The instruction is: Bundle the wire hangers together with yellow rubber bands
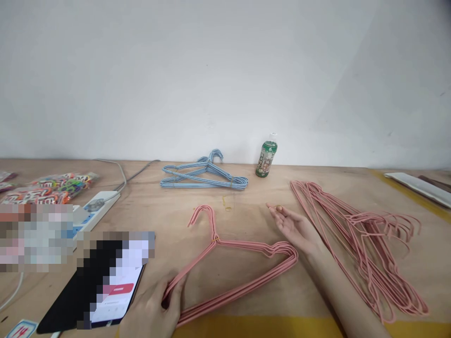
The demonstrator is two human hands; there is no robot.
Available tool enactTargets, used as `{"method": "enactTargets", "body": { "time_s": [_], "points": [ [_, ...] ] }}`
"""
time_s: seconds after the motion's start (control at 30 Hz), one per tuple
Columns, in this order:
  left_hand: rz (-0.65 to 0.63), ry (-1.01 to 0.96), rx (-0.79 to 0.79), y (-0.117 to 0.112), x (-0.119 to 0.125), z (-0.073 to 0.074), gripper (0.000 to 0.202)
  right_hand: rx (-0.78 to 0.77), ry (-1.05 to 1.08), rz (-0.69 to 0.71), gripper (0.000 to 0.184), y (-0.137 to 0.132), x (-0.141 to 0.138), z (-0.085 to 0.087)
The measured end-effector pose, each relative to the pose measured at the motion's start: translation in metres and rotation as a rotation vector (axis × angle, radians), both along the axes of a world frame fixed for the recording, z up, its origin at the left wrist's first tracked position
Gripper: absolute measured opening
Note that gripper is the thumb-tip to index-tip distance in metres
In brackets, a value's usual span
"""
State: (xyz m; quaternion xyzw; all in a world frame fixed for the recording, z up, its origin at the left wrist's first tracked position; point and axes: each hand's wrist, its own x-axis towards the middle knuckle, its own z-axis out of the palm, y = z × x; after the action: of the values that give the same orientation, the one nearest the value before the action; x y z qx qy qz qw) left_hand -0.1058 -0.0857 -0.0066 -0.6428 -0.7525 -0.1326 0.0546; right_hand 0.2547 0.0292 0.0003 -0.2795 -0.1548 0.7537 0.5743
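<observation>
My left hand (155,305) is wrapped around the left corner of a bundle of pink wire hangers (243,286) lying on the table. A yellow band (215,240) circles the bundle at the base of its hooks. To the right of these hooks, my right hand (291,225) is raised palm up, fingers loosely stretched, and I see nothing held in it. Beside my right forearm lies a looser heap of pink wire hangers (373,253). Yellow rubber bands (227,206) lie on the wood behind the bundle.
A stack of blue hangers (204,176) lies near the wall, with a green-labelled bottle (267,157) to its right. A tablet (102,281), a white power strip (102,204) with cables, and bagged colourful items (45,188) occupy the left. White strips (419,188) lie far right.
</observation>
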Motion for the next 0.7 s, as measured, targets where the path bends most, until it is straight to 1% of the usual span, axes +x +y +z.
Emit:
{"method": "enactTargets", "body": {
  "time_s": [0.1,0.17,0.23,0.33,0.43,0.5,0.6,0.63,0.7],
  "points": [
    [0.002,-0.003,0.0,0.0,0.0,0.001,0.028,0.049,0.035,-0.021,0.024,-0.003,-0.002,0.007],
    [0.0,-0.003,0.003,0.0,0.0,0.001,0.027,0.083,0.007,-0.046,0.029,-0.005,-0.003,0.011],
    [-0.001,-0.002,0.001,-0.001,0.001,0.002,0.027,0.103,-0.078,-0.088,0.029,-0.005,-0.001,0.013],
    [0.01,0.017,-0.006,-0.001,0.001,0.001,0.025,0.14,-0.264,-0.136,0.032,-0.007,0.007,0.014],
    [0.019,0.052,0.0,-0.001,0.0,-0.003,0.025,0.21,-0.508,-0.163,0.033,-0.013,0.021,0.016],
    [0.021,0.072,0.016,-0.002,-0.002,-0.007,0.025,0.234,-0.727,-0.162,0.035,-0.023,0.031,0.019],
    [-0.004,0.102,0.079,-0.001,-0.007,-0.013,0.025,0.171,-1.078,-0.076,0.047,-0.044,0.042,0.024],
    [-0.021,0.113,0.107,-0.001,-0.009,-0.015,0.025,0.14,-1.188,-0.05,0.048,-0.052,0.044,0.025],
    [-0.056,0.136,0.164,0.0,-0.013,-0.019,0.025,0.107,-1.349,-0.028,0.044,-0.066,0.045,0.023]
  ]
}}
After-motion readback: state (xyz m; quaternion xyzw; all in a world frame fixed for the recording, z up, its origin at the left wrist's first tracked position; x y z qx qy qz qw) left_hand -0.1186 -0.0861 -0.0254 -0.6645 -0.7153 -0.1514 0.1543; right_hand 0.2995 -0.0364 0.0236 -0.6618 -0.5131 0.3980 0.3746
